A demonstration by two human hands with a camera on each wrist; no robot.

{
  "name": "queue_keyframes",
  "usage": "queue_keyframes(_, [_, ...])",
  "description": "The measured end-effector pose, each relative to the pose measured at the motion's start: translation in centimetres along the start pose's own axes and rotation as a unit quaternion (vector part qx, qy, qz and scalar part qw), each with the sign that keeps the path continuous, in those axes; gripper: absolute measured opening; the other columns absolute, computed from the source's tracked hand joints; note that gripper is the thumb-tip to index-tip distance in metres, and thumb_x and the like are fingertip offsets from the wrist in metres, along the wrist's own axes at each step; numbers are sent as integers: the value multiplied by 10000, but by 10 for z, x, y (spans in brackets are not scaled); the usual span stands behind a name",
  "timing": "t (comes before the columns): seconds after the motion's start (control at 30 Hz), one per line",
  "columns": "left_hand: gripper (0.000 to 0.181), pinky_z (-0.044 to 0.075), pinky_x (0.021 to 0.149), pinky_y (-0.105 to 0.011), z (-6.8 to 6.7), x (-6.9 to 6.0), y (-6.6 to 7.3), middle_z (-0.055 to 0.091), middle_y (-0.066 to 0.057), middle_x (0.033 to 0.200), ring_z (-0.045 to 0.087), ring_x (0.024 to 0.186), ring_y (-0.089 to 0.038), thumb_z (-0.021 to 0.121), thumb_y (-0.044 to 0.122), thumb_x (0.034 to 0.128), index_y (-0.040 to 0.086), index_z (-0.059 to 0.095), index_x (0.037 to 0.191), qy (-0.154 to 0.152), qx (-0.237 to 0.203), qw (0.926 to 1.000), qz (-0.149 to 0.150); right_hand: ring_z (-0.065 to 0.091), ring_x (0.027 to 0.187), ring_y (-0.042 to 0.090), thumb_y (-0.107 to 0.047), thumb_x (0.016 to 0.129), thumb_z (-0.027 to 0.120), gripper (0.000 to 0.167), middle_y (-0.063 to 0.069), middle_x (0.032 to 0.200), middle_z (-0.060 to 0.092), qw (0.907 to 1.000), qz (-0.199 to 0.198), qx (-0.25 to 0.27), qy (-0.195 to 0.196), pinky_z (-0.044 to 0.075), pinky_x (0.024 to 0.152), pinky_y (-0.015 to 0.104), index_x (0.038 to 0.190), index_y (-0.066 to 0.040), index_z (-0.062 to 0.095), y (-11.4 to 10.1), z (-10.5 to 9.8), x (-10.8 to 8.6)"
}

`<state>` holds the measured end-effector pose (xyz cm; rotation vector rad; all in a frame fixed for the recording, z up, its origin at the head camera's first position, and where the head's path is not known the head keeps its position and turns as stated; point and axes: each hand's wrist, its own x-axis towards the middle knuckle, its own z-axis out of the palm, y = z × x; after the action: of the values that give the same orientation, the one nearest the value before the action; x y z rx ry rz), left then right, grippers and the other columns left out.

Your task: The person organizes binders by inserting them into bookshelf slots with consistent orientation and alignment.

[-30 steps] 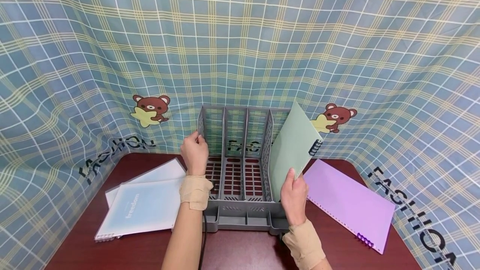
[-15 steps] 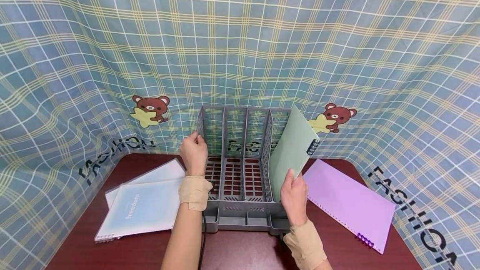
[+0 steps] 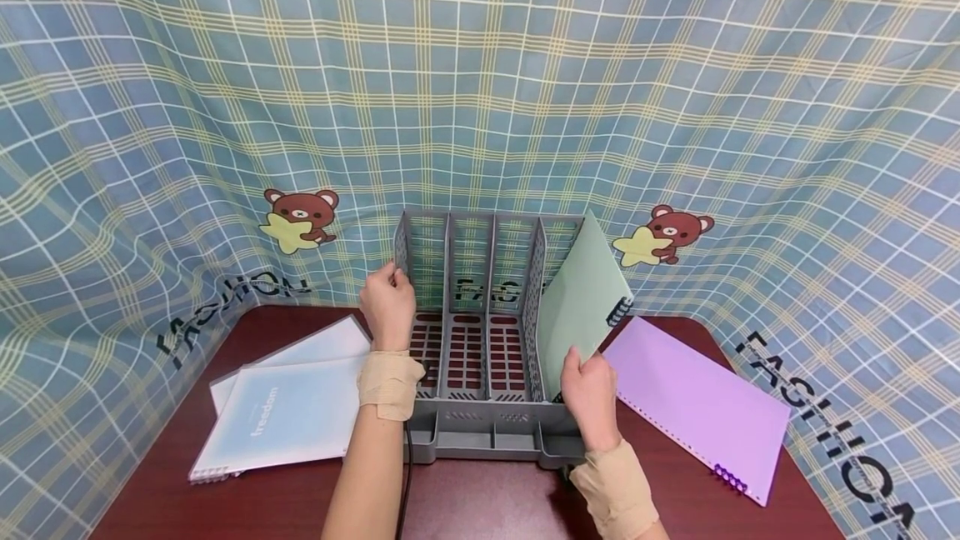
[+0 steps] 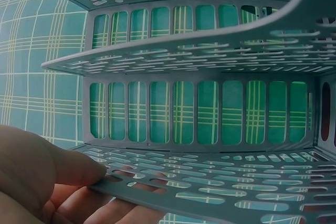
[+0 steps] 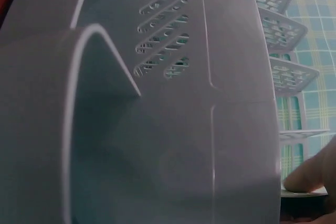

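Observation:
A grey file organizer (image 3: pixel 491 417) with upright slotted dividers stands on the table. My left hand (image 3: pixel 388 307) pinches its left side panel; in the left wrist view the thumb of that hand (image 4: pixel 79 182) lies on the panel's inner face (image 4: pixel 210 182), fingers behind it. A green notebook (image 3: pixel 581 298) with a black binding stands tilted in the rightmost compartment, its top leaning right. My right hand (image 3: pixel 590 394) grips its near edge. In the right wrist view the organizer's front (image 5: pixel 236 129) fills most of the picture, with the right hand (image 5: pixel 315 182) at the lower right.
Two pale notebooks, the upper one light blue (image 3: pixel 288 419), overlap on the table (image 3: pixel 480 498) to the left. A purple notebook (image 3: pixel 697 407) lies on the right. A dark cable (image 3: pixel 408 482) runs beside the left forearm. Plaid cloth (image 3: pixel 480 90) hangs behind and at both sides.
The green notebook has moved lower and its black binding has shifted down and slightly left. My right hand has changed slightly at its near edge. The left hand stays on the panel.

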<state>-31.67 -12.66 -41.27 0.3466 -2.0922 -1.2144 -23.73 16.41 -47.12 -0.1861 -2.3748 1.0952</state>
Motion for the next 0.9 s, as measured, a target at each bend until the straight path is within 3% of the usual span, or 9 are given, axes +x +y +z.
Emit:
queue_keyframes(0.27, [407, 287, 536, -402, 0, 0, 1, 469, -94, 580, 371, 486, -272, 574, 109, 1047, 111, 456, 657, -17, -58, 10000, -31, 674, 830, 552, -170, 1007, 538, 410, 283, 724, 670, 9991, 148, -236, -318, 517, 732, 637, 613, -57, 527, 1, -6, 3])
queue_keyframes(0.47, [412, 283, 538, -401, 1, 0, 1, 464, -77, 581, 366, 493, -271, 571, 109, 1044, 122, 446, 652, -9, -22, 10000, -23, 671, 810, 546, -143, 999, 541, 325, 287, 754, 681, 9994, 49, -253, -245, 515, 728, 634, 717, 2, 613, 4, -7, 3])
queue_keyframes(0.6, [430, 269, 533, -395, 1, 0, 0, 461, -110, 574, 337, 478, -256, 559, 113, 1049, 119, 414, 645, -20, -23, 10000, -13, 663, 788, 559, -135, 993, 539, 335, 281, 726, 672, 9993, -30, -324, -184, 511, 720, 640, 689, -6, 596, 5, -8, 3])
queue_keyframes(0.8, [383, 275, 527, -384, 2, 1, -1, 601, -147, 644, 350, 465, -223, 572, 84, 1037, 88, 495, 662, 53, -109, 9999, 8, 665, 739, 537, -133, 988, 535, 355, 232, 660, 647, 9993, 26, -324, -187, 514, 695, 633, 645, -46, 550, 5, -8, 3])
queue_keyframes(0.9, [433, 265, 514, -380, 1, 1, 0, 490, -102, 561, 317, 447, -220, 563, 95, 1046, 116, 432, 634, -9, -151, 9999, -8, 664, 749, 532, -143, 992, 542, 360, 232, 666, 644, 9992, 66, -306, -259, 513, 707, 629, 644, -50, 542, 5, -9, 4])
